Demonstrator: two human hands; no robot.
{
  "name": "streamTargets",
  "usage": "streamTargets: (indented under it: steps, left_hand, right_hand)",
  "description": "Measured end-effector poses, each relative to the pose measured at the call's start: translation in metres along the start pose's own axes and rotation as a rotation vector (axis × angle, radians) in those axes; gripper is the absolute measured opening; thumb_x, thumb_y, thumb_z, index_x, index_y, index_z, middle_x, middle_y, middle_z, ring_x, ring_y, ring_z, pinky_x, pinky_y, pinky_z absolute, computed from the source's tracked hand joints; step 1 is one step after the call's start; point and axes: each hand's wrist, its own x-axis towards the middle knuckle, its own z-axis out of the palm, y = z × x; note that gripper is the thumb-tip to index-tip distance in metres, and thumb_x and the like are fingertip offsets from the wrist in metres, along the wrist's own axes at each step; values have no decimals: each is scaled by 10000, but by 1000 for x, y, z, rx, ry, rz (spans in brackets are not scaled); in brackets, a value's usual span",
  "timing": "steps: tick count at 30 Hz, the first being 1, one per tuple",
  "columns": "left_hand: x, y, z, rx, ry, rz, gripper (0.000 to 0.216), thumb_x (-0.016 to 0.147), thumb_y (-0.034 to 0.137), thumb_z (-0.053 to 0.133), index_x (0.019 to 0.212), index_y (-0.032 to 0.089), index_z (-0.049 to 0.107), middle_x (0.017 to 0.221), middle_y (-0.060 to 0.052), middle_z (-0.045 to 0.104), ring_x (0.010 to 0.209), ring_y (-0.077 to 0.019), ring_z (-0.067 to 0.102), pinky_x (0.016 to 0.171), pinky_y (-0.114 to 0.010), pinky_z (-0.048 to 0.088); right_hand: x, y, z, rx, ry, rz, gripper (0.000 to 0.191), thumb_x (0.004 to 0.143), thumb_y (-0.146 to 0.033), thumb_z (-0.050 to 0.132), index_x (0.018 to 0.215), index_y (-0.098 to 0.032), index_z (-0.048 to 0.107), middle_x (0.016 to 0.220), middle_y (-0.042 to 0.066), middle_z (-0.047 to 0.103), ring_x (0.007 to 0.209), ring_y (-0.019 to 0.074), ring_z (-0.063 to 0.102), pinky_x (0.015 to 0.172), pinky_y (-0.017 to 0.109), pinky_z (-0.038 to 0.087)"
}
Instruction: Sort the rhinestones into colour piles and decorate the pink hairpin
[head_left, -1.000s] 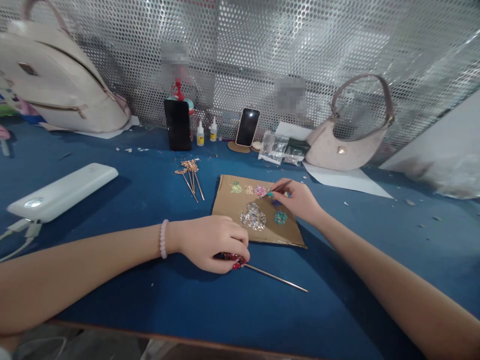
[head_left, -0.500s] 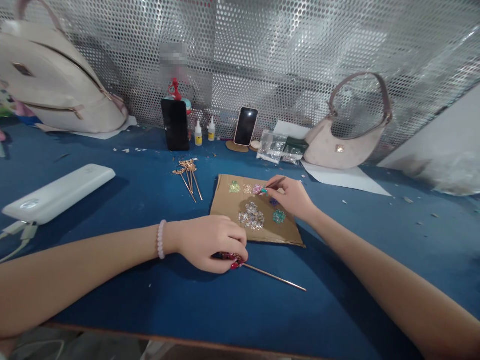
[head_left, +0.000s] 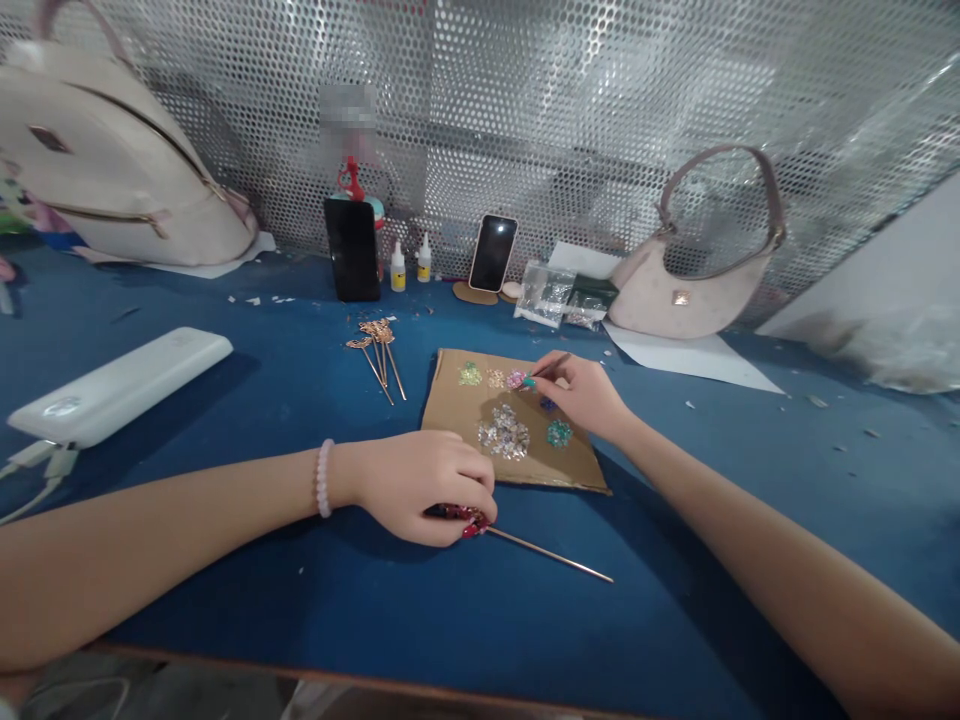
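My left hand (head_left: 431,488) is closed on the ornate head of a hair stick (head_left: 551,553), whose gold shaft points to the lower right over the table. Its decorated end is mostly hidden under my fingers. With my right hand (head_left: 581,393) I pinch tweezers (head_left: 551,367), tips down at a small heap of pink rhinestones (head_left: 516,379) on a cardboard sheet (head_left: 450,420). Around it lie green rhinestones (head_left: 470,373), peach ones (head_left: 496,378), teal ones (head_left: 559,433) and a larger clear heap (head_left: 504,434). Dark blue ones (head_left: 548,403) are partly covered by my right hand.
Several bare gold hair sticks (head_left: 382,360) lie behind my left hand. A white power bank (head_left: 124,385) is at the left. Two glue bottles (head_left: 398,268), phones (head_left: 493,253) and plastic packets (head_left: 544,293) stand along the back, between a backpack (head_left: 127,160) and a handbag (head_left: 694,285).
Almost nothing differs. Both hands keep their places, the tweezers staying at the pink heap; the whole view has shifted very slightly.
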Motion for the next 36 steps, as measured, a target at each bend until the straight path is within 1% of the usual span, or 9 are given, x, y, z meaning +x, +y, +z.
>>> streamTargets:
  steps: [3,7,9,12,16,18,21,28,36]
  left_hand:
    - [0,0,0,1,-1,5,178,841,181,483,976,188,598,946,-65,644,764,-168,601,745,-308,434]
    - [0,0,0,4,2,11,170,840,175,490,971,189,597,940,-63,645,762,-167,601,737,-305,433]
    - [0,0,-1,1,10,14,169,838,172,496,973,191,595,938,-63,645,768,-167,603,737,-302,433]
    - [0,0,-1,-7,14,18,168,836,169,497,973,187,594,936,-65,645,767,-168,604,738,-301,433]
    - [-1,0,-1,-7,12,15,171,839,179,486,969,192,597,930,-68,650,758,-171,600,736,-303,432]
    - [-1,0,-1,-5,8,13,174,842,182,480,969,193,598,931,-69,650,764,-173,599,741,-303,431]
    - [-1,0,-1,-8,-5,11,180,846,184,473,975,191,598,935,-73,649,774,-175,599,739,-301,431]
    - [-1,0,-1,-3,-3,11,178,845,180,476,977,189,595,942,-67,645,768,-170,597,730,-297,426]
    - [0,1,-1,-3,1,12,175,845,185,474,973,186,594,929,-67,645,759,-171,599,725,-300,427]
  right_hand:
    - [0,2,-2,31,15,2,87,779,-263,529,766,-191,577,777,44,662,650,168,594,633,319,462]
    - [0,3,-8,180,-37,-59,100,826,-258,469,904,-203,500,904,65,665,771,178,614,707,337,464]
    - [1,2,-15,228,-74,-59,210,837,-252,456,1041,-205,437,783,32,661,688,164,601,675,328,458]
    - [1,-1,-29,157,-180,-33,433,827,-222,460,1240,-214,328,587,-58,583,528,138,522,554,278,405]
    - [0,-4,-41,92,-427,-66,241,820,-235,466,1057,-225,508,563,-62,538,482,104,448,478,242,319]
    - [-1,-5,-42,159,-506,-48,145,813,-217,470,954,-221,498,533,-77,484,455,86,388,455,230,287]
    - [-3,-7,-40,188,-599,-12,114,794,-176,488,883,-226,438,510,-101,386,440,70,289,429,218,240]
    - [-4,-12,-33,94,-659,-83,136,783,-127,451,826,-228,372,510,-109,267,455,73,218,431,212,214]
    - [-5,-24,-25,31,-669,-103,134,801,-104,414,827,-225,362,531,-102,265,483,83,236,463,221,244]
